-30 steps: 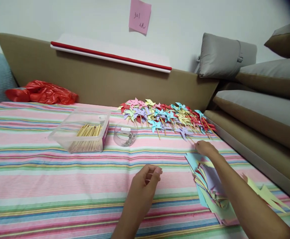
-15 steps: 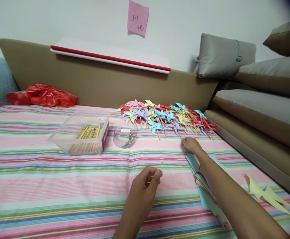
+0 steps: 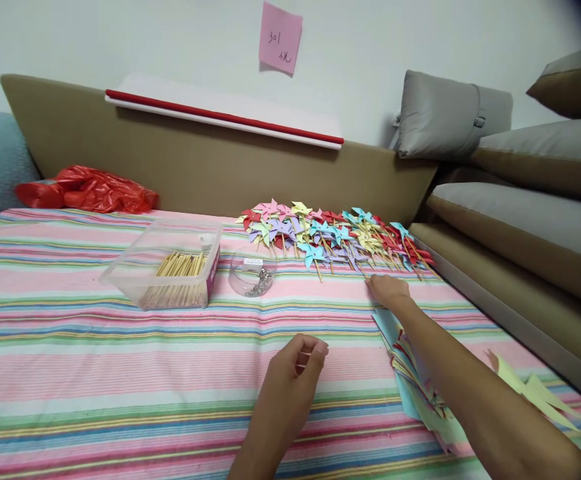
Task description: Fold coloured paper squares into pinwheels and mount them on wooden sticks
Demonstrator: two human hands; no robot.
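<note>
My right hand [image 3: 388,290] reaches to the near edge of a pile of paper pinwheels [image 3: 340,235]. Its fingers pinch the lower end of one pinwheel's thin wooden stick; that pinwheel's head, probably purple, lies among the others. The pile mixes pink, red, yellow, purple, green and light blue heads. Loosely curled above the striped cloth [image 3: 170,360], my left hand [image 3: 295,373] has a gap between thumb and fingers and nothing visible in it. Beneath my right forearm lies a stack of coloured paper sheets [image 3: 410,387], partly hidden.
A clear plastic box [image 3: 120,267] of wooden sticks stands at the left, beside a round clear tub [image 3: 243,287] holding small metal pieces. A cut yellow paper [image 3: 530,390] lies at the right. Stacked cushions [image 3: 530,220] border the right side; a red plastic bag [image 3: 95,190] lies far left.
My right hand has shifted slightly right, its fingers at the stick end. My left hand stays nearly still. The whole view has moved a little.
</note>
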